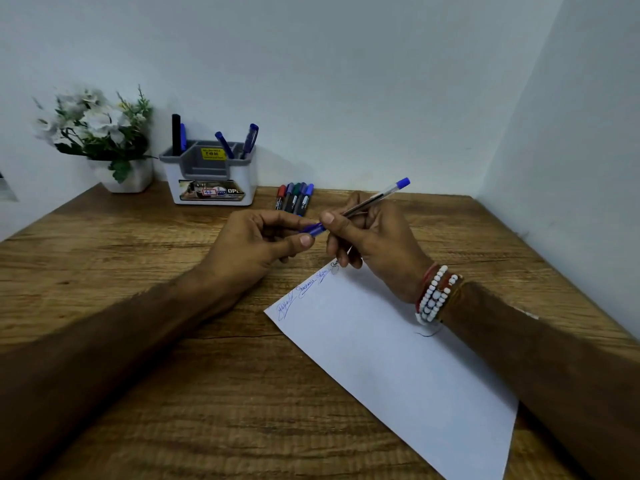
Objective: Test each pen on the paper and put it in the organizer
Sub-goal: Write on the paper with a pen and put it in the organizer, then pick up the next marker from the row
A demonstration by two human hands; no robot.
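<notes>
My right hand [377, 244] grips the pen [377, 197], left hand [256, 244] pinches its cap [313, 229] beyond the paper [398, 368]; I'd keep them in line.

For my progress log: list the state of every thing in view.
Pen: held in right hand, raised off the paper.
Cap: at pen's tip, pinched by left hand.
Paper: flat on table, scribbles along one edge.
Organizer: upright, four pens standing inside.
Markers: capped, lying beside organizer.
</notes>
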